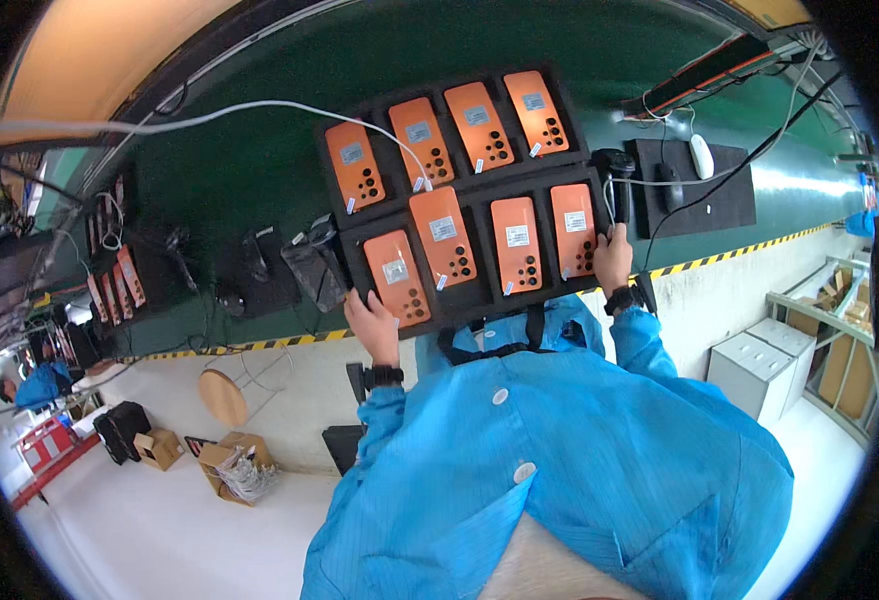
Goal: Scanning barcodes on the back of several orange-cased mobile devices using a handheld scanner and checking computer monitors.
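Note:
Two black foam trays lie in front of me, the near tray [475,215] and the far tray [460,175], each with a row of orange phones, backs up. My left hand [372,325] rests at the near tray's left edge, fingers apart, beside the leftmost phone [388,262]. A white cable [290,104] runs to the top end of the phone next to it [435,218], which sits higher than its neighbours. At the tray's right edge, my right hand [615,258] is closed round the handle of a black handheld scanner [614,163], next to the rightmost phone [574,245].
Right of the trays, a white mouse [701,156] and a dark mouse [669,187] lie on a black mat [735,200]. A dark device [315,265] stands left. More phones [130,276] are farther left. Yellow-black tape [740,243] edges the green bench. A stool [223,398] stands below.

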Motion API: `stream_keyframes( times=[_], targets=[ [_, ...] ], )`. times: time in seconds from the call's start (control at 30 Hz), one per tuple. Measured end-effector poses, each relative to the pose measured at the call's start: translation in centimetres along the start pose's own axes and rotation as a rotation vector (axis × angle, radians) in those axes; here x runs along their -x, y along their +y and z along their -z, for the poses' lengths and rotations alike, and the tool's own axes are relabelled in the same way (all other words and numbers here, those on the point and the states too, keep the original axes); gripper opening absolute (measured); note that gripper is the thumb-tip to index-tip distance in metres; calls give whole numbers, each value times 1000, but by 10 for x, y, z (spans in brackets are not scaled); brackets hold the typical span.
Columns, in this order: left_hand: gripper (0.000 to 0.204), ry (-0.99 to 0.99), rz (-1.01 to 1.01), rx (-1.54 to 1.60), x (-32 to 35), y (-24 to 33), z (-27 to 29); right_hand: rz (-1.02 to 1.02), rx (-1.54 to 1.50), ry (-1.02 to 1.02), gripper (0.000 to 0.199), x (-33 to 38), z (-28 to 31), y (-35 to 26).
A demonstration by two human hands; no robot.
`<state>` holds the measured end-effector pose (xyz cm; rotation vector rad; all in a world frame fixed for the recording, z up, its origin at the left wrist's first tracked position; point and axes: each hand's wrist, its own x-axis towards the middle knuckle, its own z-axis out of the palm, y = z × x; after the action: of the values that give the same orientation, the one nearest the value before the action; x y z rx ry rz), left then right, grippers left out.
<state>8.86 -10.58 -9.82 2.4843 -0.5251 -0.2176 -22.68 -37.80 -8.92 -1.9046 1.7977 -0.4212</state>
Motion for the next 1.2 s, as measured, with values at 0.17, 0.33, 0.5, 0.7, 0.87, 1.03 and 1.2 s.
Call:
stream_keyframes(
  times=[0.17,0.33,0.5,0.7,0.87,1.03,1.2],
  targets=[
    [37,115,-61,35,-9,37,41,98,-47,43,18,-9,52,-41],
    [37,121,-188,-2,-98,87,54,263,-108,38,21,-97,47,-94],
    [36,163,-277,-134,-202,81,-17,252,70,5,24,-191,-26,-123],
    [38,252,-263,-35,-166,97,-45,373,-79,227,25,-177,-19,-79],
    [17,-364,-601,394,-3,159,-111,139,-20,189,40,-102,-6,38],
    [52,-420,-639,-18,46,213,-179,-140,-549,-155,48,-108,-11,43],
    [64,-362,-605,-72,53,213,-198,-166,-487,-318,43,-97,6,44]
  ],
)
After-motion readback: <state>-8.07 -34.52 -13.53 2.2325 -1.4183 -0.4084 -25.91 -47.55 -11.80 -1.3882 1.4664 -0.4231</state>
